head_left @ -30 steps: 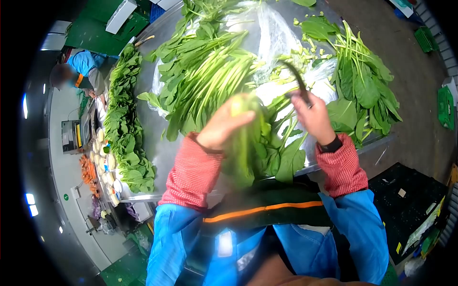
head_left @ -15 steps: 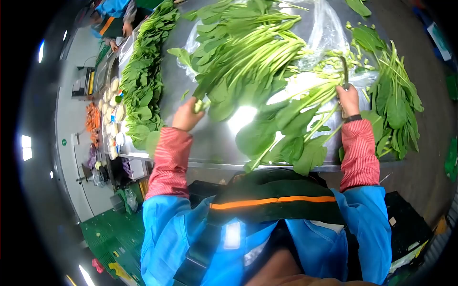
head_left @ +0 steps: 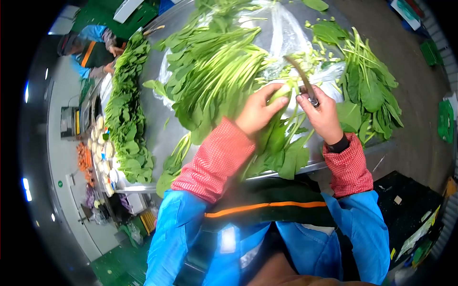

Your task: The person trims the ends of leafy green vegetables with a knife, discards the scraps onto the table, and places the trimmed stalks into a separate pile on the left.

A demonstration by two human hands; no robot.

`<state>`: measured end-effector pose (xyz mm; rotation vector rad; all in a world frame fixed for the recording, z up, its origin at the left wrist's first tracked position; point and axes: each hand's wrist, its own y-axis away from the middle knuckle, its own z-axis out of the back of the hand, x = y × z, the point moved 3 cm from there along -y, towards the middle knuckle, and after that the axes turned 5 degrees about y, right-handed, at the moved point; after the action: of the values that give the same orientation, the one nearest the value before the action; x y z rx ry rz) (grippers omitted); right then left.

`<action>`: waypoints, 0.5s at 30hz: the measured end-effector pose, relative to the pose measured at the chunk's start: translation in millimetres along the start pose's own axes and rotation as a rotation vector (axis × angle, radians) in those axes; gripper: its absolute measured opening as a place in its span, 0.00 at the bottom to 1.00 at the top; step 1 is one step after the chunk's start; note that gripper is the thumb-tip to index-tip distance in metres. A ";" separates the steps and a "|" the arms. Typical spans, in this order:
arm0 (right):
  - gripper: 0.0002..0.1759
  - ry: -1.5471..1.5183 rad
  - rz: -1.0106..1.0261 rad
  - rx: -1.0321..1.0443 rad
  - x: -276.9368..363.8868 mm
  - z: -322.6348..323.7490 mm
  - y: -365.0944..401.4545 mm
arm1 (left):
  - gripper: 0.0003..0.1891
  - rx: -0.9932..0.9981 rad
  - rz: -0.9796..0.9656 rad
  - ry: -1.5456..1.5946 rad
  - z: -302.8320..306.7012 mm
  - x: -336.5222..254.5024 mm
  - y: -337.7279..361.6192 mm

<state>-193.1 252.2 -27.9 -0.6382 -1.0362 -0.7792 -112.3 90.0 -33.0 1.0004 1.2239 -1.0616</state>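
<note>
Green stems are pinched between the thumb and fingers of your left hand (head_left: pixel 261 108), which is wrapped round the upper part of a bunch of leafy greens (head_left: pixel 273 138). Your right hand (head_left: pixel 324 116) is clenched on the handle of a curved knife (head_left: pixel 301 74), its blade pointing up and away from you. Both hands sit close together over the near part of the metal table (head_left: pixel 155 112), and the bunch's leaves hang down toward your body.

Expect the bunch to feel light, with crisp stems that could snap and soft leaves that bruise easily; any wetness would make it slippery. It is best held round the gathered stems, just below their pale ends, with your fingertips clear of the blade.

Beyond the knife lie cut stem pieces (head_left: pixel 327 53) and clear plastic (head_left: pixel 286 35). A large heap of greens (head_left: pixel 229 62) lies ahead to your left, another pile (head_left: pixel 369 86) to your right, and a long row of greens (head_left: pixel 128 114) farther left, with a co-worker (head_left: pixel 93 52) at its far end.

Half a second ago your left hand was well out to the left; now it meets the right, and a small clump (head_left: pixel 174 164) rests by the near edge.
</note>
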 end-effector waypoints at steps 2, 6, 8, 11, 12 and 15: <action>0.10 0.305 0.202 -0.076 6.4 19.0 5.2 | 0.20 0.051 0.104 0.195 -5.8 5.8 0.8; 0.09 0.707 0.381 -0.087 3.8 35.7 15.8 | 0.17 0.169 0.207 0.202 -18.7 -4.8 4.2; 0.09 0.704 0.342 -0.072 -46.9 38.8 12.3 | 0.18 0.188 0.229 0.224 -21.4 -11.2 5.5; 0.10 0.586 0.115 -0.087 -87.9 48.6 18.3 | 0.22 0.174 0.245 0.227 -14.3 0.0 7.7; 0.10 0.489 0.046 -0.115 -92.0 48.9 20.6 | 0.23 0.158 0.265 0.236 -14.3 3.1 8.2; 0.12 -0.054 -0.032 0.048 -43.4 26.7 9.7 | 0.26 0.151 0.246 0.146 -15.1 15.2 7.9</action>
<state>-211.5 289.7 -58.6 -0.6056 -1.1140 -0.7664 -107.3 105.2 -49.2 1.3282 1.1142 -0.9096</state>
